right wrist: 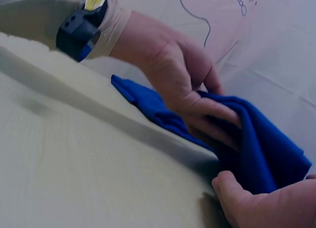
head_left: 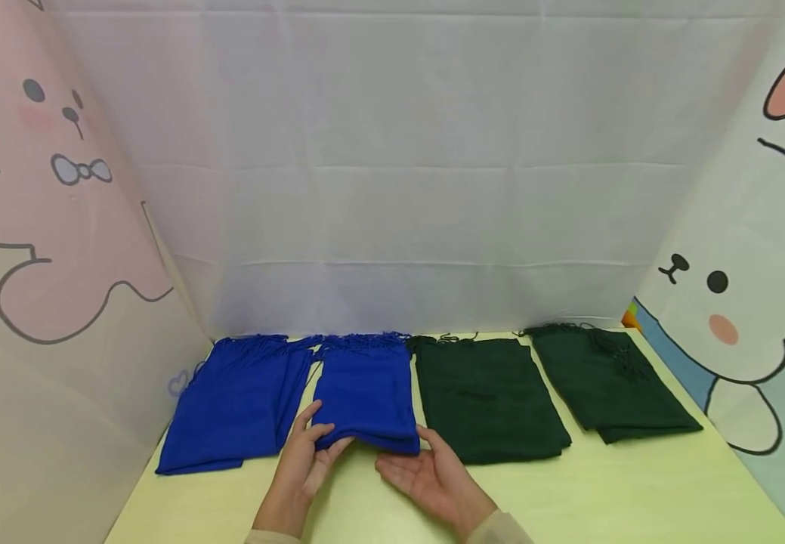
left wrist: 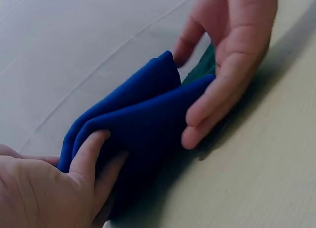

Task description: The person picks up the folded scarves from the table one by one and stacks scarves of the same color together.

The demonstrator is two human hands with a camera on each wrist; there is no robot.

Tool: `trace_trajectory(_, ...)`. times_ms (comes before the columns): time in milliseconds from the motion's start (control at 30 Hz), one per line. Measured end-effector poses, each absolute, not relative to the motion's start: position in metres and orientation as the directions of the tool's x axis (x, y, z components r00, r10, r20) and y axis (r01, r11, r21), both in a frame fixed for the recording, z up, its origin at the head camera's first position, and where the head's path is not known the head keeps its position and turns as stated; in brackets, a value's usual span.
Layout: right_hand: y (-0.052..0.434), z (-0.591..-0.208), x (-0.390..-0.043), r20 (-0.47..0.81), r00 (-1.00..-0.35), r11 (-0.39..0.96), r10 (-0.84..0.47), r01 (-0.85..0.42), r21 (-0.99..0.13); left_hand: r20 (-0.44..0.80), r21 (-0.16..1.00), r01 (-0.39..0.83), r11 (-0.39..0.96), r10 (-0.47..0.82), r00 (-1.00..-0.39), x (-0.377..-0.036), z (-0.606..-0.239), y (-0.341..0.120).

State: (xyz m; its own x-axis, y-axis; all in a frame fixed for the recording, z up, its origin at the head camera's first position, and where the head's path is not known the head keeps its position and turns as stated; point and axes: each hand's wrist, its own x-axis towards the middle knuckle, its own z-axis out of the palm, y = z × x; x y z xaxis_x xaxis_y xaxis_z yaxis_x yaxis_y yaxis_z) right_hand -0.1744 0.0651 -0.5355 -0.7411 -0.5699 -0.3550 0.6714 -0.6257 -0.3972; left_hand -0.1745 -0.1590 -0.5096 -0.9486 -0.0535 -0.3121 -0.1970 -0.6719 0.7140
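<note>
Four folded, fringed scarves lie in a row on a pale yellow table (head_left: 603,491). My hands are at the near edge of the second blue scarf (head_left: 365,393). My left hand (head_left: 307,453) grips its near left corner, thumb on top and fingers under the fold. In the right wrist view the left hand (right wrist: 182,85) bunches the blue scarf (right wrist: 266,149). My right hand (head_left: 426,468) lies palm up at the near right corner, with the thumb over the cloth. The left wrist view shows the right hand (left wrist: 232,65) pinching the blue scarf (left wrist: 143,119) at that corner.
Another blue scarf (head_left: 236,408) lies to the left. Two dark green scarves (head_left: 483,400) (head_left: 610,381) lie to the right, the nearer one touching my right hand's side. A white cloth backdrop (head_left: 392,189) and rabbit-printed side panels (head_left: 45,227) close in the table.
</note>
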Motion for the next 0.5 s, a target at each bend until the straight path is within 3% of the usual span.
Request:
trace_trajectory(167,0.060,-0.525,-0.181,-0.378,-0.772,-0.654,-0.511,0.634,-0.412,-0.306,0.753,-0.218,-0.621,-0.038,-0.951,-0.170,-0.514,-0.162)
trace_trajectory(500,0.051,-0.524,-0.189,-0.425,-0.799,-0.582,-0.425,0.601,-0.548,-0.270,0.882,-0.253,-0.397,0.014,-0.963,-0.163,-0.526,-0.173)
